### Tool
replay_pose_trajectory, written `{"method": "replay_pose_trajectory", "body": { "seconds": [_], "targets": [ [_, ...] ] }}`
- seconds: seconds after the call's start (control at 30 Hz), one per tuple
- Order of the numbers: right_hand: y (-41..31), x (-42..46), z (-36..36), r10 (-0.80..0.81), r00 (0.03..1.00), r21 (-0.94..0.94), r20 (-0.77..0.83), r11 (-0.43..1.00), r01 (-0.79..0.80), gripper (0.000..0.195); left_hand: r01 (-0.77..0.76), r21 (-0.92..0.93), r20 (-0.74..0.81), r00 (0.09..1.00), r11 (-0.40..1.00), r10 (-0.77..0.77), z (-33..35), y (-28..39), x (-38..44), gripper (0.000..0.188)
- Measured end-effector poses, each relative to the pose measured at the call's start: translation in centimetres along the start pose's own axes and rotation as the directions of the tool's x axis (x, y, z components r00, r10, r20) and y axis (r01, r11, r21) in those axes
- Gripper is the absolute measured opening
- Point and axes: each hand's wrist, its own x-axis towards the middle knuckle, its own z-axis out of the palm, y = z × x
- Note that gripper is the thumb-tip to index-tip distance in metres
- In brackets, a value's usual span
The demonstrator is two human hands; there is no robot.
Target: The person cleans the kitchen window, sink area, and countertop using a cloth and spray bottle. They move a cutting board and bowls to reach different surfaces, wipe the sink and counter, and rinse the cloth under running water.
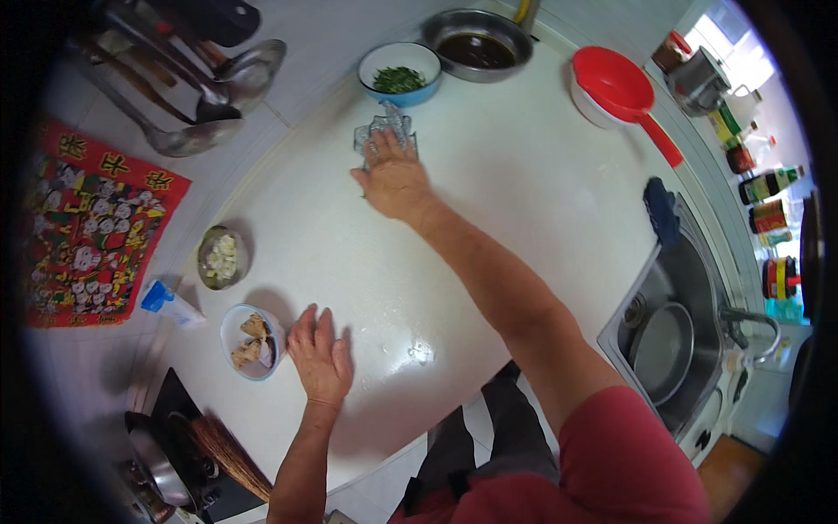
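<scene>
My right hand point(395, 171) lies palm down on a crumpled grey cloth point(400, 123), pressing it to the white countertop point(471, 229). The cloth reaches up to the foot of a blue-and-white bowl point(402, 97) of chopped green herbs point(398, 80). My left hand point(322, 357) rests on the counter with its fingers a little apart, holding nothing. Its fingertips are beside a white bowl point(230, 335) with pale brown chunks of food point(249, 350). Farther up on the left stands a small metal bowl point(207, 252) of chopped white pieces point(222, 257).
A metal pan point(458, 65) of dark liquid and a red strainer point(615, 78) over a white bowl stand at the back. On the right is a sink point(668, 281) with a metal basin point(664, 354) and a dark cloth point(661, 209). A wok point(157, 458) and brush point(226, 452) are lower left.
</scene>
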Motion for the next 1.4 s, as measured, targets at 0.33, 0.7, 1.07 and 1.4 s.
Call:
{"method": "replay_pose_trajectory", "body": {
  "seconds": [0.33,0.7,1.07,1.4],
  "targets": [
    [10.0,-6.5,-6.1,0.305,0.952,-0.086,0.002,0.949,-0.304,0.061,-0.010,0.027,0.014,1.000,1.000,0.010,0.5,0.1,-0.8,0.055],
    [1.8,-24.2,-12.6,0.240,0.944,0.128,0.226,0.953,-0.273,0.064,-0.013,-0.002,0.023,1.000,1.000,0.013,0.1,-0.7,-1.1,0.053],
    [11.1,-25.9,-16.9,0.242,0.937,0.074,0.253,0.961,-0.268,0.069,0.311,-0.865,0.287,0.950,0.394,-0.120,7.1,25.5,18.5,0.058],
    [18.6,-26.1,-19.3,0.385,0.918,0.040,0.090,0.920,-0.390,0.065,0.713,-0.699,0.711,0.701,-0.043,0.066,15.8,43.0,35.3,0.050]
  ]
}}
